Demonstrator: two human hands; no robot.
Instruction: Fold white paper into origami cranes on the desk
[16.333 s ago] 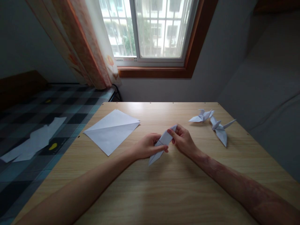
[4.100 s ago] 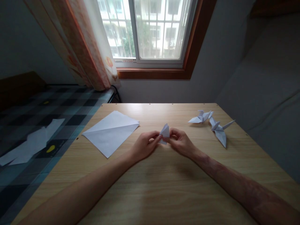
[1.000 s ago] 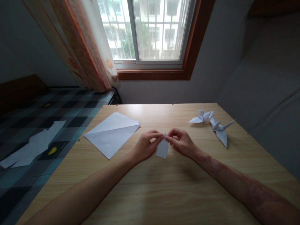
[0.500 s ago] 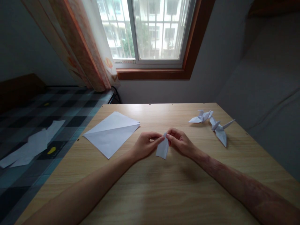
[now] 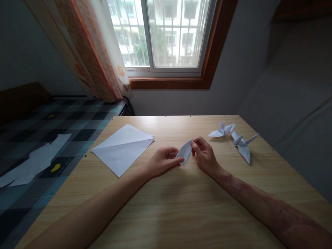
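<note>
A small folded piece of white paper [image 5: 184, 152] is held between my two hands, above the wooden table [image 5: 155, 214]. My left hand [image 5: 164, 160] grips its lower left end, thumb across the front and fingers behind. At the upper right tip, my right hand [image 5: 204, 152] pinches the paper between thumb and fingers. The paper slants, its narrow tip up to the right. Two folded paper cranes, one farther back [image 5: 222, 130] and one nearer [image 5: 241, 143], rest on the table beyond my right hand. Left of my left hand lies a square of white paper sheets [image 5: 124, 148], creased across the middle.
A bed with a checked cover [image 5: 85, 112] stands along the table's left side, with white paper strips [image 5: 38, 160] lying on it. Behind the table are a window [image 5: 176, 38] and an orange curtain [image 5: 90, 52]. A wall [image 5: 293, 86] is on the right.
The folded paper has turned from hanging downward to slanting up to the right. My left hand has shifted to its lower end, while my right hand has moved slightly right, still at the tip.
</note>
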